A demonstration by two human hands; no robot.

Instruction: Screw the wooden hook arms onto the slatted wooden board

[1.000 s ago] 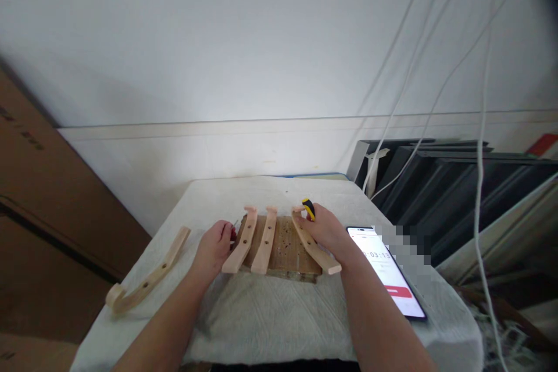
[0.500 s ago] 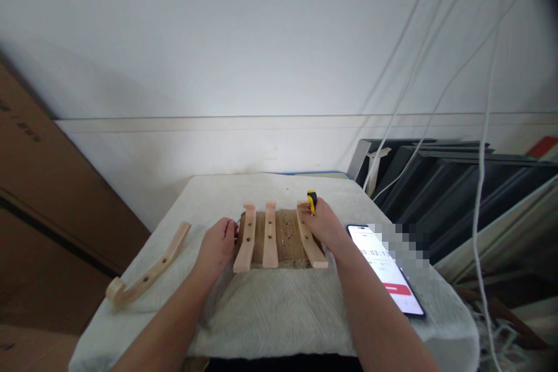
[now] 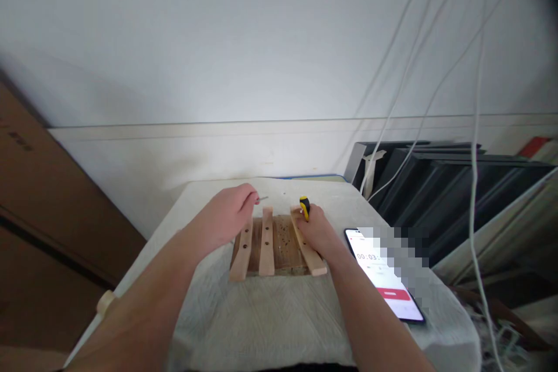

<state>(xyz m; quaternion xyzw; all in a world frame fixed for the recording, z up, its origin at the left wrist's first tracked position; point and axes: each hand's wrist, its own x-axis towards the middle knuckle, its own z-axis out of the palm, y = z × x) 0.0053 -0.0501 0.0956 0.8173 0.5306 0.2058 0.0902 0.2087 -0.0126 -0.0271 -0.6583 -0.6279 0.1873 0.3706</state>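
the wooden board (image 3: 285, 238) lies on the counter (image 3: 261, 322) before me, three wooden hooks (image 3: 267, 247) across it. my right hand (image 3: 317, 229) is curled around a yellow and black tool handle (image 3: 304, 207), at the right one; my left hand (image 3: 231, 212) pinches a thin metal piece (image 3: 263, 198) near the left one's far end. a phone (image 3: 370, 270) lies to the right.

The single view looks forward and down from the person's head, over the near edge of the bench (image 3: 265, 325), close in yet wide (both side edges show), facing the wall (image 3: 244, 46) that rises behind the far edge.
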